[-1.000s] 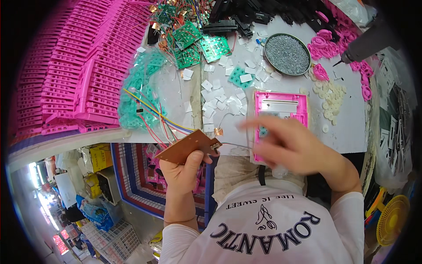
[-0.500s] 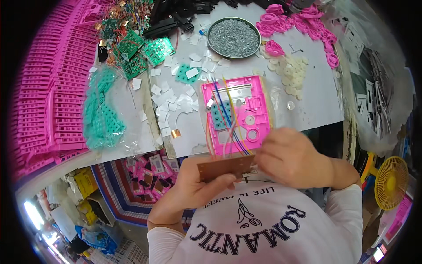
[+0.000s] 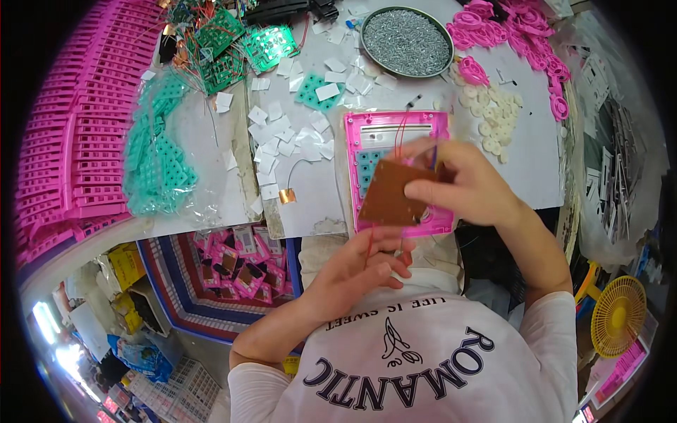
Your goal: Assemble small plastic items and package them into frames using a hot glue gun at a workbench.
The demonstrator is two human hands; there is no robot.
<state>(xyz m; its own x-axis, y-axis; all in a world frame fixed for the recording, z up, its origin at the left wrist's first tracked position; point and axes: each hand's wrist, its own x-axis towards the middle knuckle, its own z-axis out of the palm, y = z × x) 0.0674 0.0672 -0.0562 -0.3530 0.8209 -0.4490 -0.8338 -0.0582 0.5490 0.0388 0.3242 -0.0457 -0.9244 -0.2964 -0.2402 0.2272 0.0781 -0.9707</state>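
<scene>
A brown circuit board (image 3: 398, 197) is in my right hand (image 3: 469, 180), the thumb pressed on its plain face and the fingers behind it. It hangs tilted over a pink plastic housing (image 3: 446, 224), hiding much of the inside. A teal rubber keypad (image 3: 367, 168) shows in the housing, left of the board. Thin red wires (image 3: 400, 137) rise beyond the board to a small dark end piece. My left hand (image 3: 360, 271) is below the board, palm up, its fingers loosely curled and apart. A red wire passes by those fingers; I see no grip on it.
Beyond the housing stands a round tray (image 3: 409, 42) of small metal screws. White square pads (image 3: 282, 134), teal keypads (image 3: 159, 155) and green circuit boards (image 3: 269, 48) lie to the left. Cream discs (image 3: 493, 116) and pink coils (image 3: 479, 28) lie right. A striped bin (image 3: 173, 282) holds pink units.
The board has gone from my left hand to my right and moved forward over the housing, its brown face turned up. My left hand has let go and opened. The camera view has shifted slightly.
</scene>
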